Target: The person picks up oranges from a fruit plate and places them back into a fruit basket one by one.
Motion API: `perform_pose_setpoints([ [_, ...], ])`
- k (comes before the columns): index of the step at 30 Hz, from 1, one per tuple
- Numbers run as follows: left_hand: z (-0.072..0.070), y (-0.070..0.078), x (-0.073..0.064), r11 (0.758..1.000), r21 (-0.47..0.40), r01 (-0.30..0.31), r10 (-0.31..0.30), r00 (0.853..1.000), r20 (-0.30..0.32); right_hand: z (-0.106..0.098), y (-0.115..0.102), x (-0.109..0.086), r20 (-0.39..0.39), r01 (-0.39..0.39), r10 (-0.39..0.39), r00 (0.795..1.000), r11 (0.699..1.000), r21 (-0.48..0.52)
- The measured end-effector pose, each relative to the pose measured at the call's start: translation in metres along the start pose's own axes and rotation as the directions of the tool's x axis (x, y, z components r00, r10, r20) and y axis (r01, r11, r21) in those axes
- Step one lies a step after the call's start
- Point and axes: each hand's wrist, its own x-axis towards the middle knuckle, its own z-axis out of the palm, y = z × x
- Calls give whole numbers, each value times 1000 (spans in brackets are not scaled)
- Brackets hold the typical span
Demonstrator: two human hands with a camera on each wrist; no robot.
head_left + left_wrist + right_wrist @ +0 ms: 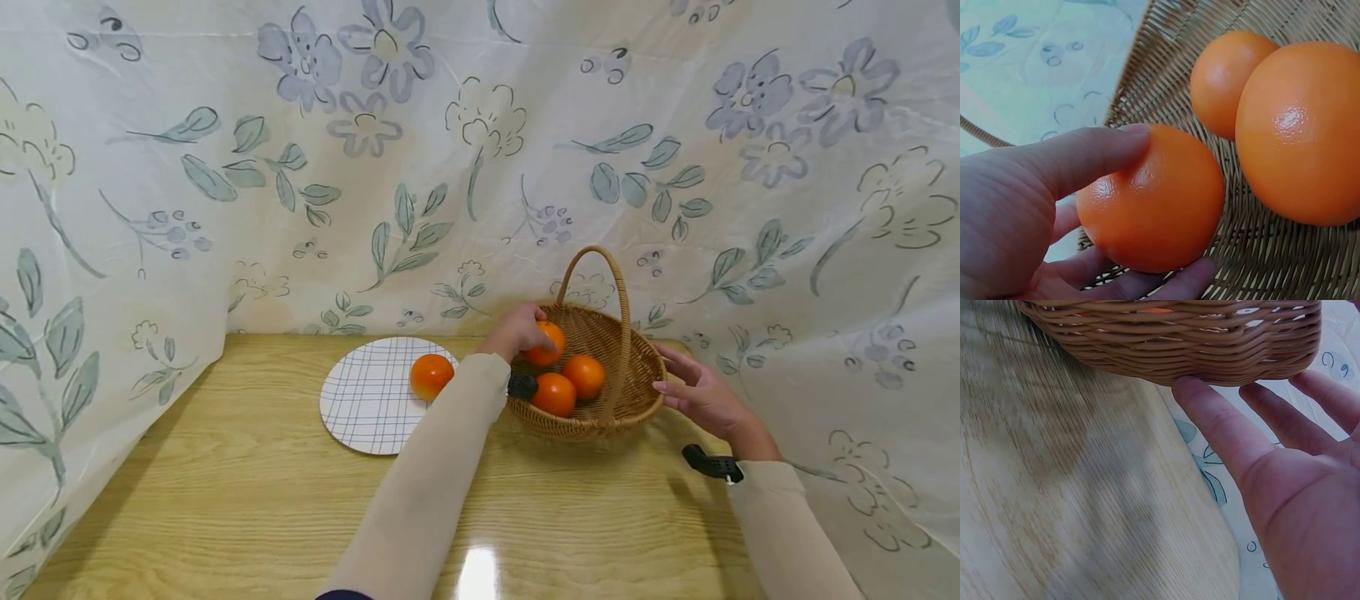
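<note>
My left hand [517, 332] reaches into the wicker basket [636, 408] at its left rim. It holds an orange [1166, 200], thumb on top and fingers beneath, as the left wrist view shows. Two more oranges, a nearer one [555, 395] and one behind it [583, 377], lie in the basket. At the basket's right end, my right hand [708, 402] touches the outer wall with extended fingers [1222, 422]. A further orange [431, 377] sits on the right part of a round white plate [360, 400] with blue grid lines, partly hidden by my left sleeve.
The basket's tall arched handle [622, 317] stands up over its middle. Behind the wooden table [225, 500] hangs a floral cloth [420, 167], which also drapes along the left and right sides.
</note>
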Motion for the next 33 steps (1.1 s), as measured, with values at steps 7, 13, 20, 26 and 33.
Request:
perform_pose_setpoints([
  [7,2,4,1,998,-47,37,-35,998,45,0,-1,0,9,6,-6,1000,1000,13],
  [13,4,7,0,992,-117,-53,57,998,26,1,-4,-2,17,16,-17,1000,999,37],
  [20,-4,-5,-22,956,-186,-225,225,974,-20,7,-5,-9,24,24,-25,999,999,41],
  [26,-17,-17,-44,908,-302,-291,274,957,-98,10,-5,-16,-7,16,-16,1000,1000,9],
  [33,-28,-39,-65,866,-330,-376,327,925,-195,16,-3,-23,-31,18,-18,999,1000,1],
])
